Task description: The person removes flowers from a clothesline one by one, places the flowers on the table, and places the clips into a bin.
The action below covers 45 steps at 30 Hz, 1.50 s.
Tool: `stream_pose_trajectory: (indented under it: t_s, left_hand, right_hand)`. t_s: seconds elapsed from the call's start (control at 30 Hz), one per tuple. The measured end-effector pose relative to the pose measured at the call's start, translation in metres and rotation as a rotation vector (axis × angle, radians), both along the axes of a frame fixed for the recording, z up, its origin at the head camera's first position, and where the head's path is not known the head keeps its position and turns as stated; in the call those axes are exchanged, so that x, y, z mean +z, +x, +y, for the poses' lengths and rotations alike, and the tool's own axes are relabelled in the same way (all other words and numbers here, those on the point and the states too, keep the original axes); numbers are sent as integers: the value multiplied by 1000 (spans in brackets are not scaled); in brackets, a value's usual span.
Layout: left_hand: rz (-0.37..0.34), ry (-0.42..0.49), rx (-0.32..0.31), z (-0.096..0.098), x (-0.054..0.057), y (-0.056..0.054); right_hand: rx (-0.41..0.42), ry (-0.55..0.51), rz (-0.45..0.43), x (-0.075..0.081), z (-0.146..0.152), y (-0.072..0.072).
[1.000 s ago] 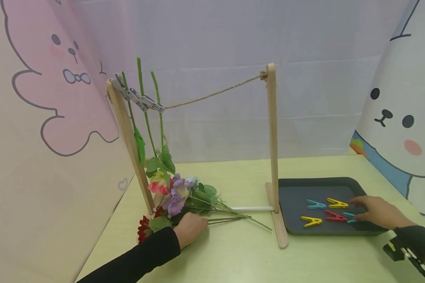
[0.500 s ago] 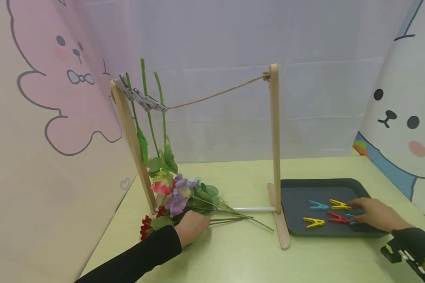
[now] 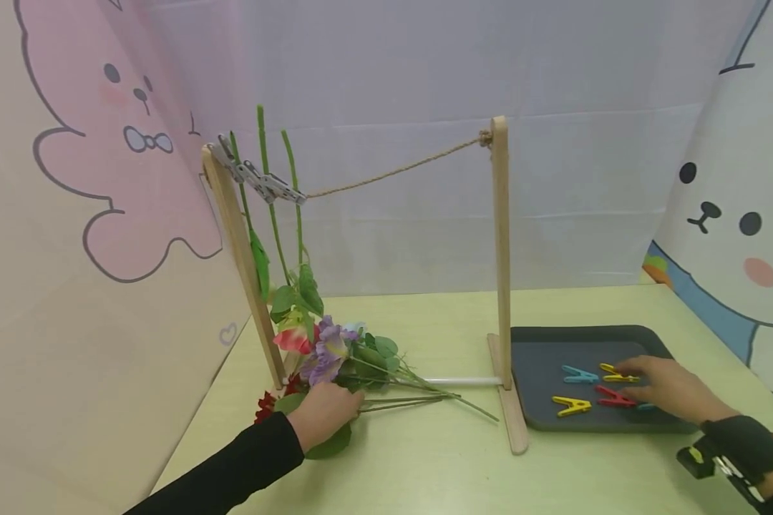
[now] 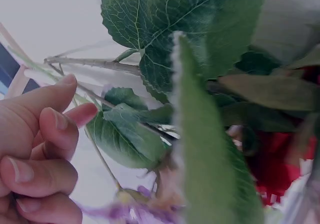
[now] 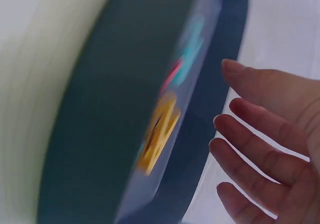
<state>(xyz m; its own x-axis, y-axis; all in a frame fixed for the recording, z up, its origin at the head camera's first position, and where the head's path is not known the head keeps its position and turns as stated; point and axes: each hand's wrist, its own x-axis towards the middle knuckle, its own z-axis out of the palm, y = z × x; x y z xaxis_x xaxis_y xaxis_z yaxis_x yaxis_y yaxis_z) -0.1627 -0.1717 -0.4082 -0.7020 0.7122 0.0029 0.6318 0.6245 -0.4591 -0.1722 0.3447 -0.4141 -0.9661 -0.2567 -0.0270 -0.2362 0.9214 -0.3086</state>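
Observation:
My left hand (image 3: 328,411) is over the leafy stems of artificial flowers lying on the table. In the left wrist view its fingers bend loosely, thumb and fingertips apart, with a brown stem (image 4: 100,64) and green leaves (image 4: 125,139) just beyond. Among the flowers are a purple bloom (image 3: 325,357) and dark red blooms (image 3: 266,408). Above the grey tray (image 3: 528,422) my right hand (image 3: 673,390) reaches, fingers relaxed and spread, holding nothing. Close to its fingertips lie a yellow clothespin (image 3: 618,373) and a red clothespin (image 3: 614,398). A blue clothespin (image 3: 580,375) and another yellow clothespin (image 3: 572,406) lie further left.
A wooden frame stands mid-table, its right post (image 3: 501,250) beside the tray and its left post (image 3: 241,272) leaning. From its sagging rope (image 3: 393,173), grey clothespins (image 3: 258,181) hold several green stems at the left, blooms downward. A white rod (image 3: 460,381) joins the posts low down.
My left hand has shifted left along the stems toward the blooms, and a green leaf now shows below it. My right hand has moved slightly left over the tray.

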Motion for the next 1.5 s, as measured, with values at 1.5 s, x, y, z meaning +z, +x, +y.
stream_pose_trajectory:
  t_s: [1.5]
  left_hand:
    - [25, 928, 403, -33, 192, -23]
  right_hand:
    - [370, -529, 380, 282, -325, -61]
